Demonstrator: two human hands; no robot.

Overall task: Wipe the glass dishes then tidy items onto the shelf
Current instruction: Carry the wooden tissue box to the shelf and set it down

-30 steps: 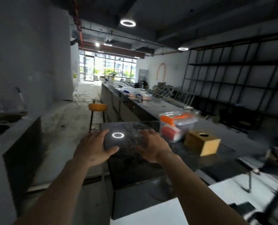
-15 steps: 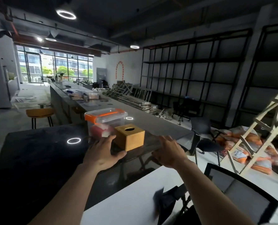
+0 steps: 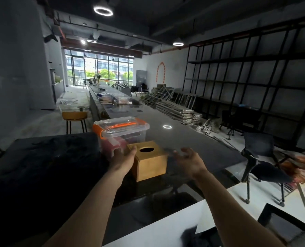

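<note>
A wooden tissue box (image 3: 150, 163) with an oval hole on top stands on the dark counter (image 3: 46, 157). Just behind it sits a clear plastic container (image 3: 120, 132) with orange latches and reddish contents. My left hand (image 3: 123, 160) lies against the left side of the tissue box, fingers spread, between it and the container. My right hand (image 3: 189, 161) hovers just right of the box, palm turned toward it, fingers apart and blurred, holding nothing. No glass dishes show.
A long grey counter (image 3: 175, 139) runs away toward the windows, with more containers (image 3: 112, 99) far along it. A black metal shelf (image 3: 255, 72) lines the right wall. A black chair (image 3: 262, 157) stands right, a yellow stool (image 3: 74, 116) left, a white surface (image 3: 157, 230) below.
The view has swung from the dark counter toward the tissue box. Both hands have moved forward to either side of the box; the left now touches it.
</note>
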